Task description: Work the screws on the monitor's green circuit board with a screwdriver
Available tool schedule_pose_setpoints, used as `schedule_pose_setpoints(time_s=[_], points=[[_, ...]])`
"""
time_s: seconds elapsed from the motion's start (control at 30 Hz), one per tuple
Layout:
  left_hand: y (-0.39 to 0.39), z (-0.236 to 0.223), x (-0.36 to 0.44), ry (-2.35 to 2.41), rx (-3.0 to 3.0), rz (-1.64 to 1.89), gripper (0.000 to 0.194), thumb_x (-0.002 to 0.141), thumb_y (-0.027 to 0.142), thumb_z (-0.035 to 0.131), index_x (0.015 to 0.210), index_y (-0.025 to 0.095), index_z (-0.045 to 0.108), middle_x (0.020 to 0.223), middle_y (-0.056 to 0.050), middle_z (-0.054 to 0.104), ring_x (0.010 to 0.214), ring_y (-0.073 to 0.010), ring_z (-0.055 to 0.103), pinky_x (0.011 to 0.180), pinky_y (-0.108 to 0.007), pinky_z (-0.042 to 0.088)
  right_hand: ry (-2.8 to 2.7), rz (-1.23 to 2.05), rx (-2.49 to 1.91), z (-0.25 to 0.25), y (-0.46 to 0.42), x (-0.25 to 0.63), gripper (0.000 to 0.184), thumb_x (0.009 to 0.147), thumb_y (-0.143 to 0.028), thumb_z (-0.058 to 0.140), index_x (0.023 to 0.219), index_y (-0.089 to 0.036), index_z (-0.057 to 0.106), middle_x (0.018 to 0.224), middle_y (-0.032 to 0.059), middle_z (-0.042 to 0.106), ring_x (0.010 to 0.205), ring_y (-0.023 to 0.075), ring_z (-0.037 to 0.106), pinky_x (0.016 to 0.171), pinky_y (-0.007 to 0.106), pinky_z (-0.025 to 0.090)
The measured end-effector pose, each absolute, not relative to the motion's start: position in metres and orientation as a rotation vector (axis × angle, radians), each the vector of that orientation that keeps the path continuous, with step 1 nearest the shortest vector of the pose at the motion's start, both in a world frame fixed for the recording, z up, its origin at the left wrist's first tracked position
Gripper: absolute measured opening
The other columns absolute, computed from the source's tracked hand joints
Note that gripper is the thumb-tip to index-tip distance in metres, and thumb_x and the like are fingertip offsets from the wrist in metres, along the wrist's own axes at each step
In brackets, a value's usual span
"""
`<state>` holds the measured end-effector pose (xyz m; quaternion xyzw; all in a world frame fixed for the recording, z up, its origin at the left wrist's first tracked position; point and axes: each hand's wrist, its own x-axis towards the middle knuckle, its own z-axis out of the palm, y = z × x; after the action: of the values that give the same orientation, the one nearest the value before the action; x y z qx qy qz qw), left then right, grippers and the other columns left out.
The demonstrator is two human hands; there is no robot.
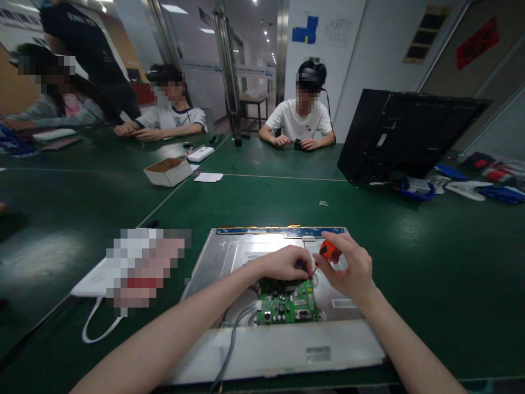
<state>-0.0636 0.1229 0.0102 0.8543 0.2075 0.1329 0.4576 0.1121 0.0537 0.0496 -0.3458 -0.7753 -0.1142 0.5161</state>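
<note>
A metal-backed display panel (229,257) lies flat on the green table in front of me. A green circuit board (287,306) is mounted on its back. My right hand (348,268) is closed around a small screwdriver with an orange handle (328,250), its tip pointing down at the board's upper edge. My left hand (285,262) rests with curled fingers on the board's top edge, right beside the screwdriver tip; what it pinches is hidden. A grey cable (232,342) runs from the board toward me.
A black monitor housing (402,137) stands at the right. A cardboard box (168,171), a white paper (208,177) and a white device (200,154) lie at the far left. Three people sit across the table. Blue and white items lie far right.
</note>
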Motion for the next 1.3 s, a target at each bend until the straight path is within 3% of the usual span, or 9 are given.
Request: schedule_pose_setpoints(time_s=[0.33, 0.63, 0.93, 1.1, 1.3], points=[[0.1241, 0.0117, -0.0639, 0.501, 2.108, 0.330, 0.016, 0.073, 0.001, 0.065, 0.080, 0.015, 0.067, 0.075, 0.002, 0.063, 0.072, -0.0141, 0.058, 0.067, -0.021, 0.045, -1.814, -0.298, -0.831, 0.0483, 0.0559, 0.1125, 0.028, 0.091, -0.033, 0.064, 0.114, -0.025, 0.051, 0.064, -0.0048, 0.054, 0.051, 0.0135, 0.050, 0.047, 0.023, 0.044], [0.1238, 0.0082, -0.0634, 0.515, 2.121, 0.332, 0.012, 0.074, 0.003, 0.067, 0.079, 0.014, 0.069, 0.078, 0.000, 0.066, 0.073, -0.0147, 0.060, 0.068, -0.023, 0.046, -1.804, -0.218, -0.878, 0.0485, 0.0524, 0.1092, 0.036, 0.090, -0.019, 0.060, 0.124, -0.026, 0.056, 0.085, 0.0016, 0.059, 0.053, 0.0099, 0.051, 0.046, 0.022, 0.047], [0.1250, 0.0042, -0.0642, 0.488, 2.122, 0.324, 0.012, 0.075, 0.002, 0.067, 0.078, 0.014, 0.069, 0.078, 0.000, 0.064, 0.072, -0.0141, 0.058, 0.068, -0.022, 0.045, -1.811, -0.196, -0.909, 0.0490, 0.0489, 0.1088, 0.033, 0.093, -0.020, 0.047, 0.125, -0.021, 0.050, 0.089, 0.0060, 0.068, 0.062, 0.0161, 0.064, 0.049, 0.025, 0.052], [0.1253, 0.0040, -0.0638, 0.497, 2.160, 0.325, 0.016, 0.074, 0.002, 0.069, 0.085, 0.014, 0.072, 0.083, -0.001, 0.068, 0.076, -0.0157, 0.060, 0.071, -0.024, 0.046, -1.821, -0.209, -0.889, 0.0449, 0.0517, 0.1103, 0.030, 0.091, -0.023, 0.057, 0.121, -0.023, 0.052, 0.088, 0.0052, 0.066, 0.060, 0.0151, 0.061, 0.047, 0.025, 0.051], [0.1246, 0.0045, -0.0634, 0.507, 2.142, 0.312, 0.016, 0.073, 0.000, 0.070, 0.083, 0.013, 0.070, 0.080, 0.000, 0.066, 0.073, -0.0147, 0.059, 0.068, -0.023, 0.046, -1.828, -0.222, -0.884, 0.0427, 0.0525, 0.1107, 0.038, 0.091, -0.020, 0.057, 0.129, -0.024, 0.053, 0.091, 0.0055, 0.061, 0.054, 0.0114, 0.053, 0.045, 0.023, 0.048]])
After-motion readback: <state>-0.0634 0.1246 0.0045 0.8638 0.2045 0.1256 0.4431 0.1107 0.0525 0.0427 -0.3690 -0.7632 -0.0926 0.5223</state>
